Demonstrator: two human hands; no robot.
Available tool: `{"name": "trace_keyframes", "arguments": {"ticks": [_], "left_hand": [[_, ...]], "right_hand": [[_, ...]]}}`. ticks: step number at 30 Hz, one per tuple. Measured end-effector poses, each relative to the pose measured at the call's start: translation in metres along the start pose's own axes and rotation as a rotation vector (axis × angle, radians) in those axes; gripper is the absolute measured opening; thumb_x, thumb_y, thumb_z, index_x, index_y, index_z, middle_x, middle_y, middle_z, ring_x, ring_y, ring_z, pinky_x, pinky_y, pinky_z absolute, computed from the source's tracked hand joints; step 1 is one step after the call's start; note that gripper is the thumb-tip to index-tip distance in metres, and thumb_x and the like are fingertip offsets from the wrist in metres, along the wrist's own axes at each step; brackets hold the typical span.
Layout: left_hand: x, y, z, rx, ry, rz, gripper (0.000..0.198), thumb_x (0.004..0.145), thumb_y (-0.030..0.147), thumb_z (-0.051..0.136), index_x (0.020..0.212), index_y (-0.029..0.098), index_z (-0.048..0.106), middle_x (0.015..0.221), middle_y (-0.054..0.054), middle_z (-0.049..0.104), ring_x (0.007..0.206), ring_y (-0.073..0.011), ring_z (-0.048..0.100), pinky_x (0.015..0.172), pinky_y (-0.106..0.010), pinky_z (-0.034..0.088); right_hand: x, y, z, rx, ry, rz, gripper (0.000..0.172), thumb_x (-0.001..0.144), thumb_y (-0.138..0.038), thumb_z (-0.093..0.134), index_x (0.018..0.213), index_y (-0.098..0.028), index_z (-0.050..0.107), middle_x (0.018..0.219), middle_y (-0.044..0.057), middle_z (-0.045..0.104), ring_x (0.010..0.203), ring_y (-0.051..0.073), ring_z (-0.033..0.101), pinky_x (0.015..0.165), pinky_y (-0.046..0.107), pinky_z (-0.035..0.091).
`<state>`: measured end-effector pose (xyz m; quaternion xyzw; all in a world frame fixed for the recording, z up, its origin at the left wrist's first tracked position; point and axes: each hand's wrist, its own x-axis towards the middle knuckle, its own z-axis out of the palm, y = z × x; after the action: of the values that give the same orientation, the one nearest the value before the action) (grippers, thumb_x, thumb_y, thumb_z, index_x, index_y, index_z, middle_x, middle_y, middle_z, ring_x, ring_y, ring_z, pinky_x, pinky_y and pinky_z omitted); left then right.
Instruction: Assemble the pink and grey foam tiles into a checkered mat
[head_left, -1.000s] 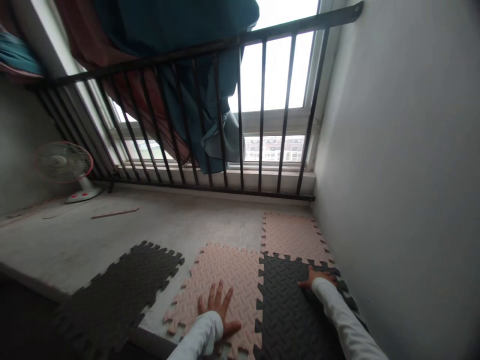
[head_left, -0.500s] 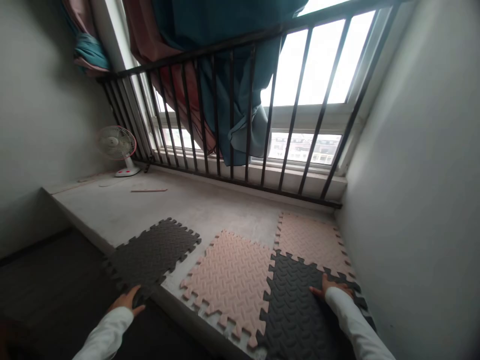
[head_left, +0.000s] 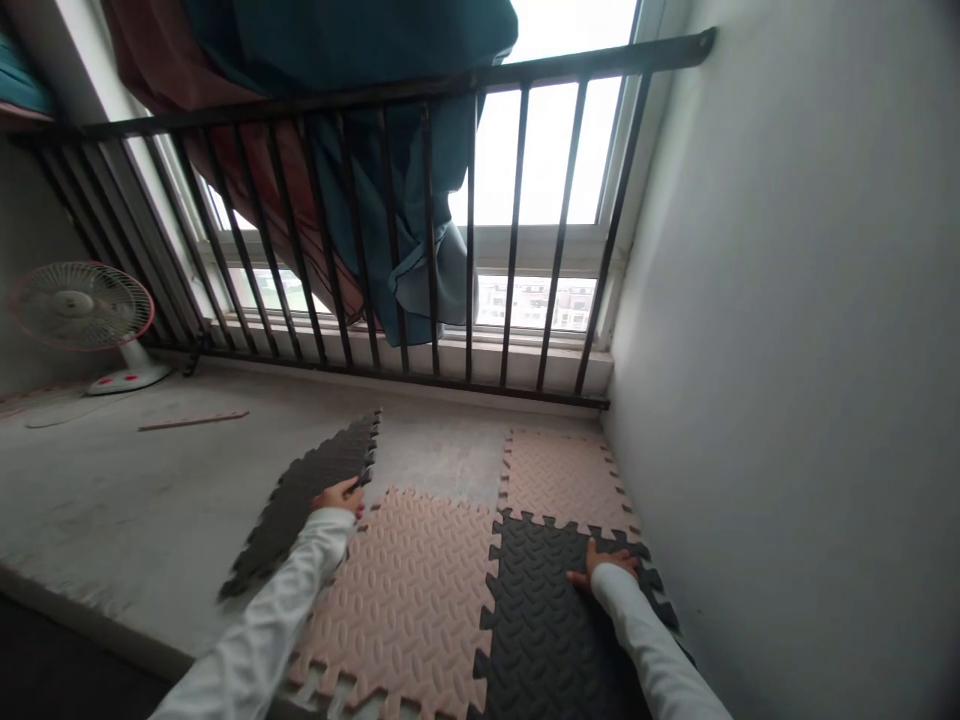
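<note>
My left hand [head_left: 339,497] grips the right edge of a dark grey foam mat tile [head_left: 304,500], which is tilted up on the ledge. Just right of it lies a pink foam mat tile [head_left: 409,600] with jigsaw edges. A black foam mat tile [head_left: 551,610] adjoins that one on the right, and my right hand [head_left: 609,568] rests on it with fingers spread. Behind the black tile, a second pink foam mat tile [head_left: 566,480] lies flat by the wall, their edges meeting.
A black metal railing [head_left: 375,370] runs along the window behind the ledge [head_left: 97,510]. To the left stand a white fan [head_left: 82,305] and a thin reddish strip [head_left: 193,421]. A white wall [head_left: 787,350] bounds the right side; teal and pink curtains [head_left: 360,50] hang over the railing.
My left hand has carried the dark grey tile's near edge up and right, tilting it beside the pink tile. The right hand stays on the black tile. The view has turned right.
</note>
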<state>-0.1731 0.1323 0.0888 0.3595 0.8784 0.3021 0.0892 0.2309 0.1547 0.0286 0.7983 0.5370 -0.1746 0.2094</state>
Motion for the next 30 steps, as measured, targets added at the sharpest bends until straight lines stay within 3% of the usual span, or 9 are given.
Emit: {"name": "trace_keyframes", "arguments": {"ticks": [2,5,8,12,19,30], "left_hand": [[-0.004,0.047,0.033,0.006,-0.088,0.109,0.037,0.076,0.026,0.041,0.108,0.016,0.055,0.061,0.0,0.066,0.05,-0.0069,0.058,0.053,-0.016,0.045],[-0.016,0.09,0.08,0.105,-0.25,0.304,0.038,0.076,0.025,0.04,0.111,0.015,0.053,0.076,-0.004,0.069,0.068,-0.0094,0.062,0.065,-0.017,0.046],[-0.038,0.112,0.12,0.166,-0.318,0.411,0.035,0.073,0.023,0.045,0.106,0.019,0.058,0.09,-0.006,0.067,0.086,-0.0143,0.059,0.075,-0.02,0.044],[-0.07,0.129,0.157,0.248,-0.401,0.519,0.032,0.073,0.022,0.044,0.1,0.021,0.061,0.095,-0.007,0.066,0.092,-0.0184,0.057,0.077,-0.025,0.044],[-0.086,0.14,0.181,0.383,-0.468,0.613,0.034,0.075,0.025,0.039,0.1,0.021,0.06,0.098,-0.008,0.064,0.092,-0.0181,0.057,0.076,-0.025,0.044],[-0.088,0.129,0.185,0.568,-0.552,0.747,0.035,0.075,0.025,0.037,0.101,0.023,0.059,0.098,-0.009,0.064,0.091,-0.0202,0.058,0.075,-0.029,0.046]], "right_hand": [[-0.002,0.0,-0.001,-0.002,-0.003,-0.006,0.104,0.052,-0.066,0.053,0.132,-0.013,0.014,0.133,0.03,0.015,0.121,0.042,0.018,0.086,0.059,0.025],[-0.004,0.001,0.0,-0.017,0.01,-0.016,0.102,0.053,-0.066,0.053,0.132,-0.015,0.014,0.133,0.029,0.016,0.12,0.043,0.017,0.085,0.061,0.023],[-0.003,0.002,0.003,-0.023,0.038,-0.032,0.094,0.058,-0.063,0.052,0.132,-0.018,0.016,0.133,0.029,0.019,0.12,0.043,0.02,0.082,0.065,0.023],[-0.002,0.002,0.006,-0.029,0.057,-0.05,0.094,0.057,-0.062,0.054,0.131,-0.016,0.019,0.131,0.031,0.021,0.119,0.044,0.02,0.08,0.066,0.022],[-0.006,0.002,0.004,-0.018,0.055,-0.034,0.089,0.06,-0.056,0.055,0.132,-0.019,0.018,0.132,0.029,0.02,0.12,0.043,0.018,0.081,0.066,0.021],[-0.005,0.002,0.004,-0.009,0.056,-0.055,0.091,0.059,-0.057,0.056,0.131,-0.017,0.019,0.132,0.031,0.019,0.119,0.045,0.018,0.079,0.066,0.024]]}}
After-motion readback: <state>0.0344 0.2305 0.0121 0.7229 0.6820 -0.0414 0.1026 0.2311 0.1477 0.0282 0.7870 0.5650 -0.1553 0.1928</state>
